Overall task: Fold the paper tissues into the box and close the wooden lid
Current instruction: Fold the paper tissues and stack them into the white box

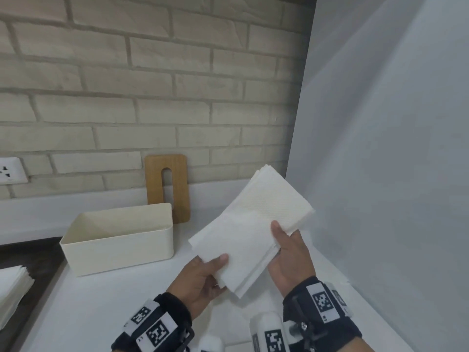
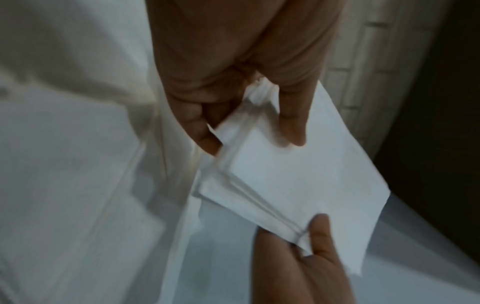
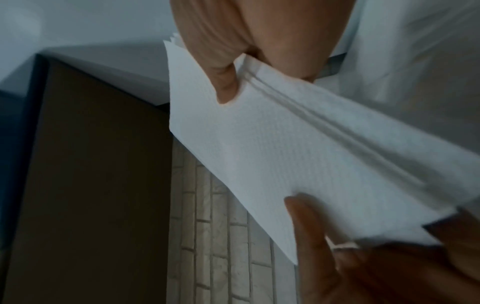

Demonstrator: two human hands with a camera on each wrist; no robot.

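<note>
both hands hold one stack of paper tissues (image 1: 250,224) in the air above the white bench (image 1: 101,301), at about 4 o'clock from the open cream box (image 1: 119,246); the left hand (image 1: 200,280) pinches the near corner with thumb on top and fingers beneath, and the right hand (image 1: 289,255) pinches the right edge the same way. the stack looks partly fanned, its layers stepped along one side, so the step in hand seems to be squaring and folding it to fit. to do this well, i would keep both pinches light, tap the loose edges level, fold along the long crease, then lower the stack flat into the box so no corner rides up on the rim. counted: one box, one wooden lid (image 1: 168,186) with a slot, leaning upright on the brick wall at 12 o'clock behind the box, one held stack, and one second stack of tissues (image 1: 11,288) at 9 o'clock on the dark surface.
</note>
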